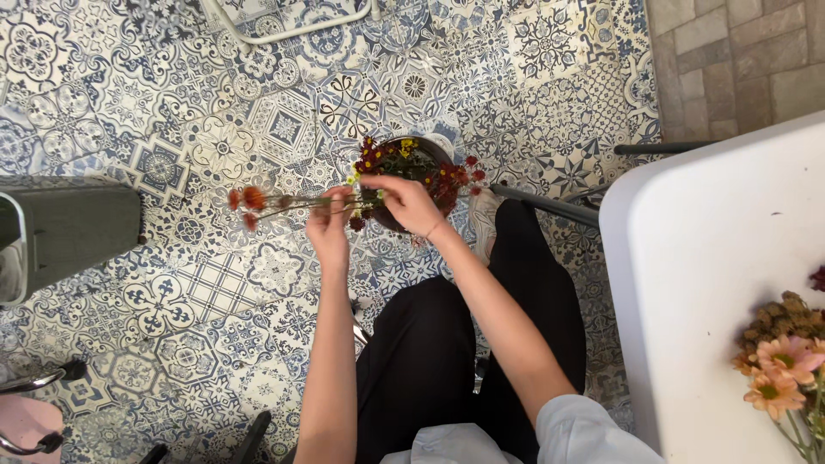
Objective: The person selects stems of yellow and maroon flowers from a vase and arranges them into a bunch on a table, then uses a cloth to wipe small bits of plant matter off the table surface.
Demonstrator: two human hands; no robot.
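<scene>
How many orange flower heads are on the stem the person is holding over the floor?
3 orange flower heads: one upper left, one beside it, one lower, all left of the left hand. Others may be hidden.

Bright, even daylight fills the view, with no harsh glare. The white table (705,283) at the right edge is nearly washed out. Soft shadows lie under the arms on the patterned floor tiles (215,283). Focus is sharp at centre; straight lines bow slightly towards the corners.

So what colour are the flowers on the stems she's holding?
Orange-red flower heads, seen clearly from the head camera.
</scene>
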